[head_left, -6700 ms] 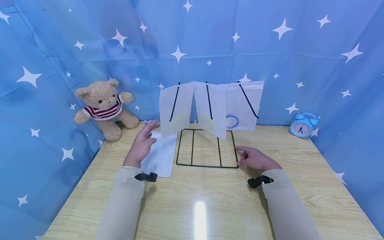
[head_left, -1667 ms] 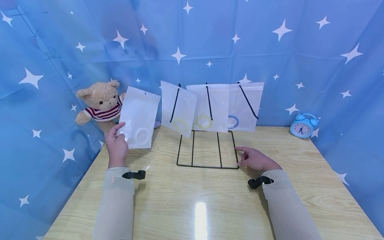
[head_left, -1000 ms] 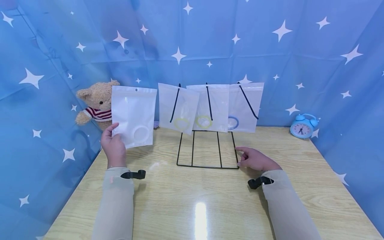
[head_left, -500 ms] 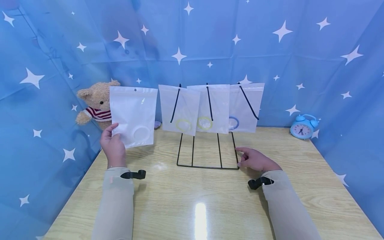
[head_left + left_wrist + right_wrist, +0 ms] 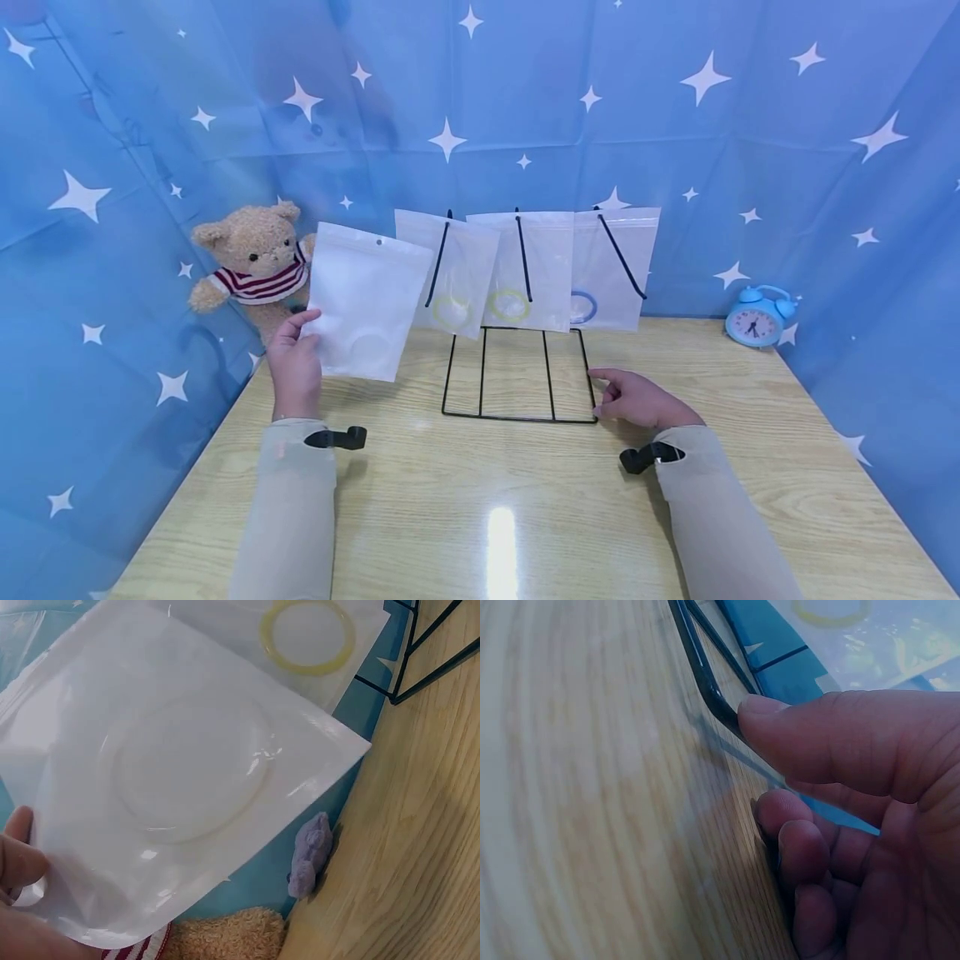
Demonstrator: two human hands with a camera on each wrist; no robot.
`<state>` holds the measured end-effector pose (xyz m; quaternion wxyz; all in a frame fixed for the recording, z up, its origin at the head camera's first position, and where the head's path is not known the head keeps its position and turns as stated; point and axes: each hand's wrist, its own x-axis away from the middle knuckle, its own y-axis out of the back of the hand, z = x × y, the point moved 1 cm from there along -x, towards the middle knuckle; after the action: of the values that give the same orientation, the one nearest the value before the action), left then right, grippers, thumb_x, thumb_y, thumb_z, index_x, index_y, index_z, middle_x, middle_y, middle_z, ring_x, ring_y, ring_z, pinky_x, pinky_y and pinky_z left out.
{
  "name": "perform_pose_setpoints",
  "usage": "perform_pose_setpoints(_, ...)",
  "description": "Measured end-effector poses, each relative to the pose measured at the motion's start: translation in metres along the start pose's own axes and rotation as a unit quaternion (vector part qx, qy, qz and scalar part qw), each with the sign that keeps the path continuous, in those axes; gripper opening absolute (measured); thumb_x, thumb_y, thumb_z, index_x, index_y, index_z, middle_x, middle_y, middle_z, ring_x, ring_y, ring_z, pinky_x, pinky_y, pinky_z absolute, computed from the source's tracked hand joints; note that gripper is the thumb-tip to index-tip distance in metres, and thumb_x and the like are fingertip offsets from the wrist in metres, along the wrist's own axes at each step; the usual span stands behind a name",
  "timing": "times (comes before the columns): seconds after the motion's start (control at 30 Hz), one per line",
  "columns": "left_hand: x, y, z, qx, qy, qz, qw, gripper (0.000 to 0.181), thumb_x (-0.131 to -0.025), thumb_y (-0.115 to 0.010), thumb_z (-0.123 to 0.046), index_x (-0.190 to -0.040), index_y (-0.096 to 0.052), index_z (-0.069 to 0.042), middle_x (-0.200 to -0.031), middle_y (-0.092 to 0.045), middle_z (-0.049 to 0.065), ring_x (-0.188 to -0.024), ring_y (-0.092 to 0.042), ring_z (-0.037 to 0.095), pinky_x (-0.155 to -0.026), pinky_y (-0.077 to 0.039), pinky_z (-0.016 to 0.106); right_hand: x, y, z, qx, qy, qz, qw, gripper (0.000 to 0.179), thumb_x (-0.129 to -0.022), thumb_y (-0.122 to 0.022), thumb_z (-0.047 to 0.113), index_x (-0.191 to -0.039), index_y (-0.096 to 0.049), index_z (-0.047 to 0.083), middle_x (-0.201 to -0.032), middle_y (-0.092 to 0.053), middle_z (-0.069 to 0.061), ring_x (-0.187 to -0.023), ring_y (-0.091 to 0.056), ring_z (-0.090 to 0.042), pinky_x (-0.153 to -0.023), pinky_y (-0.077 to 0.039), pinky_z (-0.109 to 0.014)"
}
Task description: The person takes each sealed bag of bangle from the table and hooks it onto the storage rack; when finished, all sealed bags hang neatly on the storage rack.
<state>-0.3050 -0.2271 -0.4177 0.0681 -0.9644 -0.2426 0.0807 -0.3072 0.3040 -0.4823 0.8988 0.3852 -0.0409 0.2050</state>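
My left hand (image 5: 294,358) pinches the lower left side of a white zip bag (image 5: 367,304), holding it up off the table with its hole at the top. A pale clear ring (image 5: 118,776) shows through the bag in the left wrist view. The black wire display rack (image 5: 517,417) stands ahead, with bags on its three prongs: a left bag (image 5: 476,254) and a middle bag (image 5: 551,258) with yellow rings, a right bag (image 5: 637,237) with a blue one. The held bag overlaps the left hanging bag. My right hand (image 5: 637,397) grips the rack's front right corner, thumb on the wire.
A teddy bear (image 5: 251,237) in a striped shirt sits at the back left, partly behind the held bag. Beside it lies a small purple fuzzy object (image 5: 309,855). A blue alarm clock (image 5: 752,323) stands at the back right. A starry blue curtain closes off the back.
The left hand has picked up the bag from the table beside the rack, and in the last half second has shifted it right and tilted it. The right hand stays on the rack.
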Motion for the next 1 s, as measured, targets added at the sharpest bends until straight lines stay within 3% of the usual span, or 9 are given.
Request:
perform_pose_setpoints(0.17, 0.002, -0.008, 0.002, -0.009, -0.002, 0.051, 0.9987, 0.041, -0.096, -0.044, 0.014, -0.124, -0.069, -0.001, -0.147, -0.053, 0.007, -0.13, -0.047, 0.018, -0.104, -0.04, 0.032, 0.0, 0.0, -0.001, 0.003, -0.004, 0.0, 1.0, 0.08, -0.092, -0.08, 0.019, -0.16, -0.042, 0.003, -0.094, -0.063, -0.007, -0.084, -0.055, -0.022, -0.077, -0.044, -0.036)
perform_pose_setpoints(0.4, 0.005, -0.014, 0.004, -0.079, 0.01, 0.134, 0.9878, 0.04, -0.099, -0.044, 0.009, -0.131, -0.066, 0.002, -0.148, -0.055, 0.007, -0.129, -0.048, 0.016, -0.099, -0.042, 0.028, 0.0, 0.0, 0.0, 0.003, 0.003, -0.002, 1.0, 0.08, -0.093, -0.08, 0.018, -0.16, -0.041, 0.001, -0.092, -0.063, -0.007, -0.082, -0.055, -0.022, -0.077, -0.044, -0.036)
perform_pose_setpoints(0.57, 0.009, -0.02, 0.004, -0.126, -0.003, 0.206, 0.9703, 0.041, -0.098, -0.043, 0.008, -0.132, -0.065, 0.003, -0.149, -0.055, 0.011, -0.115, -0.056, 0.018, -0.091, -0.048, 0.025, 0.001, 0.0, 0.0, 0.002, 0.0, -0.001, 1.0, 0.08, -0.093, -0.08, 0.018, -0.16, -0.041, 0.001, -0.093, -0.063, -0.007, -0.083, -0.055, -0.022, -0.077, -0.044, -0.037)
perform_pose_setpoints(0.87, 0.021, -0.033, 0.0, -0.18, -0.011, 0.305, 0.9353, 0.042, -0.099, -0.041, 0.004, -0.131, -0.068, -0.001, -0.157, -0.05, 0.012, -0.121, -0.057, 0.034, -0.088, -0.052, 0.033, -0.001, -0.001, -0.002, -0.002, 0.002, 0.001, 1.0, 0.081, -0.093, -0.08, 0.018, -0.161, -0.04, 0.002, -0.094, -0.063, -0.008, -0.082, -0.055, -0.023, -0.077, -0.045, -0.037)
perform_pose_setpoints(1.0, 0.029, -0.041, -0.001, -0.187, -0.05, 0.344, 0.9189, 0.04, -0.099, -0.042, 0.006, -0.127, -0.07, 0.0, -0.149, -0.057, 0.016, -0.123, -0.055, 0.031, -0.091, -0.049, 0.034, -0.001, -0.001, -0.002, -0.001, 0.0, -0.002, 1.0, 0.081, -0.093, -0.08, 0.019, -0.161, -0.04, 0.003, -0.094, -0.063, -0.007, -0.082, -0.055, -0.022, -0.076, -0.045, -0.036)
